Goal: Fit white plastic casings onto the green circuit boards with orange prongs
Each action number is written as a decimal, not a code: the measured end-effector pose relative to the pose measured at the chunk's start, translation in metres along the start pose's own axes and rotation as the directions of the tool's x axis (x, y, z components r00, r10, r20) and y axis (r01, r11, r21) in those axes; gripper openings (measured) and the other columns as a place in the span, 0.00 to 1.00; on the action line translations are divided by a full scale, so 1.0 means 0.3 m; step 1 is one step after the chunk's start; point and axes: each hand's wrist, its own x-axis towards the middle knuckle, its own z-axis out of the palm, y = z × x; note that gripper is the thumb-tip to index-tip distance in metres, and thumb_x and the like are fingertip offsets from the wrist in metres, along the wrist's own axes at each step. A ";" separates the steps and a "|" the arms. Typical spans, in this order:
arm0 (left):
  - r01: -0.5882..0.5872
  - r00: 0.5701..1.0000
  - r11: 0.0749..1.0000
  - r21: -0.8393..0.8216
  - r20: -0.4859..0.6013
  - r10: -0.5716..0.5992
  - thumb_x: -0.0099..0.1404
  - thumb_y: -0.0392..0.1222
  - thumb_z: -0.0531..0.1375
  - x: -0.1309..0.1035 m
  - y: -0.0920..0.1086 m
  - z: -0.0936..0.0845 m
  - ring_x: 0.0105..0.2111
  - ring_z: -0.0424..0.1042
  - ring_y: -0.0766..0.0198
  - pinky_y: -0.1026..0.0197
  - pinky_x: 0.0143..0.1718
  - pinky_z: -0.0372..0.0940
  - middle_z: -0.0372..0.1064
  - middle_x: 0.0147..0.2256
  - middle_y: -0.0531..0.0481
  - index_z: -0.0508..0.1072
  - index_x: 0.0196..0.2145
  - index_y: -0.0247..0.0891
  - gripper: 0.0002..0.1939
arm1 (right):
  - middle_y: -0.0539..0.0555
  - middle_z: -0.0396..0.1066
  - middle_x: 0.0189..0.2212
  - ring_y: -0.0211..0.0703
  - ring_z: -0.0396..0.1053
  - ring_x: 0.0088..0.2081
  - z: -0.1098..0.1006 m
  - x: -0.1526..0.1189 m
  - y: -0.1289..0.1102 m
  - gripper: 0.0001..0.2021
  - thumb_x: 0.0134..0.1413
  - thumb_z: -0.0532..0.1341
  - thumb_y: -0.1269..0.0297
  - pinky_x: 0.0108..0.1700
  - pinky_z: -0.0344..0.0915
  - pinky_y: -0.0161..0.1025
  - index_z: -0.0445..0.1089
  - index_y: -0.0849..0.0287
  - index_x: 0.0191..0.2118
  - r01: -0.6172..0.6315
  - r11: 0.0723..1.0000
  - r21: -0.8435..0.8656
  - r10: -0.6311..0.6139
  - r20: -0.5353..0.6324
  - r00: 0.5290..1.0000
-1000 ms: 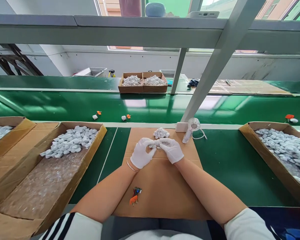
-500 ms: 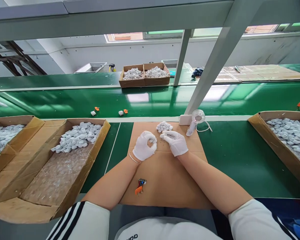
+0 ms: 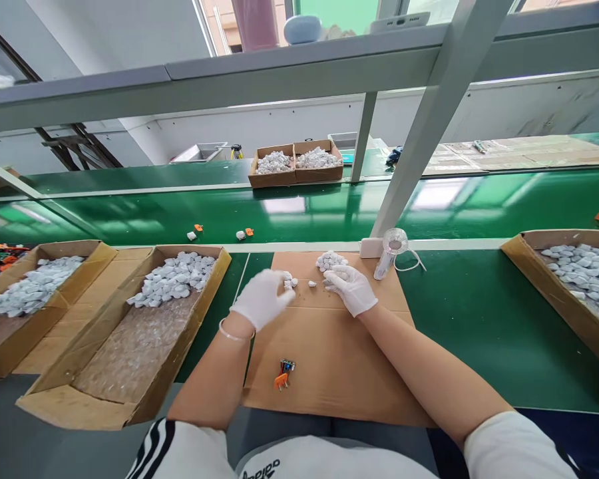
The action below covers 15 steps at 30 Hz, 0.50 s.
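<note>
My left hand [image 3: 262, 299], in a white glove, is over the left edge of a cardboard sheet [image 3: 339, 359]. Its thumb stands apart from its curled fingers. Right by the fingertips lie a few small white pieces [image 3: 290, 282]. My right hand [image 3: 351, 290], gloved too, has thumb and fingers together; whatever is between them is hidden. Just beyond it is a heap of white pieces [image 3: 330, 260]. A single white piece [image 3: 312, 284] rests between the hands. Closer to my body lies a small circuit board with an orange plug part [image 3: 282, 379].
Cardboard boxes of white pieces stand at the left [image 3: 144, 359] and right [image 3: 516, 256]. A clear round device with a cable [image 3: 394, 243] sits behind the sheet. Slanting posts [image 3: 422, 133] rise beyond. A green belt [image 3: 204, 206] runs across, carrying several small parts.
My left hand has moved left and its thumb and fingers have parted. Small white pieces now show on the sheet between the hands. My right hand stays near the heap. The view has tilted up.
</note>
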 end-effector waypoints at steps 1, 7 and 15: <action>-0.041 0.989 0.999 0.017 0.146 0.038 0.55 0.53 0.61 -0.057 0.017 -0.010 0.38 0.71 0.54 0.57 0.38 0.64 0.70 0.38 0.47 0.72 0.39 0.41 0.17 | 0.53 0.75 0.31 0.43 0.73 0.33 0.004 -0.005 -0.009 0.20 0.37 0.72 0.57 0.36 0.72 0.41 0.71 0.60 0.37 -0.011 1.000 0.009 0.011 0.031 0.999; -0.130 0.848 0.980 0.152 0.530 0.030 0.47 0.40 0.63 -0.277 0.054 0.103 0.31 0.73 0.48 0.54 0.31 0.65 0.70 0.31 0.44 0.71 0.30 0.40 0.10 | 0.54 0.74 0.31 0.40 0.68 0.27 0.028 -0.027 -0.040 0.19 0.37 0.72 0.57 0.28 0.67 0.39 0.72 0.60 0.36 -0.028 1.000 0.013 0.027 0.114 0.993; -0.125 0.869 0.894 -0.431 0.386 0.308 0.55 0.37 0.59 -0.136 0.105 0.080 0.30 0.69 0.63 0.61 0.35 0.63 0.70 0.33 0.51 0.71 0.47 0.40 0.20 | 0.58 0.73 0.44 0.51 0.70 0.43 -0.001 -0.059 -0.083 0.12 0.44 0.66 0.56 0.47 0.69 0.49 0.76 0.54 0.36 0.093 0.980 -0.178 -0.068 0.143 0.987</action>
